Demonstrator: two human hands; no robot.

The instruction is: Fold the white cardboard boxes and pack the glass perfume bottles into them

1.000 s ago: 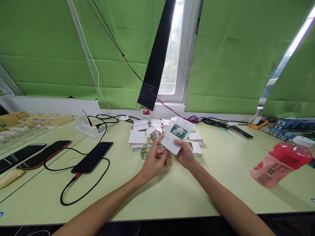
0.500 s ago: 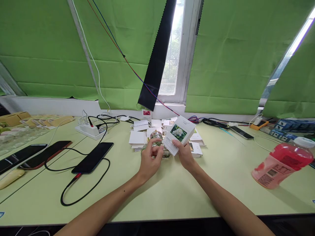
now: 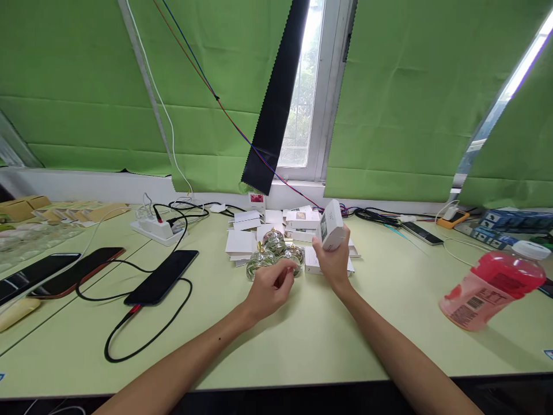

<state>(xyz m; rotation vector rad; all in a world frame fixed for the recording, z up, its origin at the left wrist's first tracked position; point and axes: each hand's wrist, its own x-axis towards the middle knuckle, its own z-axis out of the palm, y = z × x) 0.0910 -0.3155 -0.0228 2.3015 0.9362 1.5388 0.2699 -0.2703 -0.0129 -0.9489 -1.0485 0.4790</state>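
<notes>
My right hand [image 3: 333, 259] grips a small white box [image 3: 332, 226] with a flower picture, held up and tilted so that its narrow side and an end show. In front of the glass bottles, my left hand [image 3: 270, 288] is closed, with its fingers curled towards the thumb; anything between them is hidden. Just beyond it stand several round clear glass bottles, among them a left one [image 3: 258, 262] with a gold-coloured neck and a rear one [image 3: 273, 239]. The bottle closest to my left fingers is partly covered by the hand.
Behind the bottles lie several white boxes [image 3: 240, 242]. A black phone [image 3: 163, 278] on a cable and a white power strip [image 3: 159, 229] are to the left. On the right stands a tilted pink drink bottle [image 3: 492, 288]; another phone [image 3: 421, 233] lies farther back.
My right hand has turned the white box and moved it slightly right, away from my left hand. My left hand has dropped a little towards me, uncovering more of the glass bottles.
</notes>
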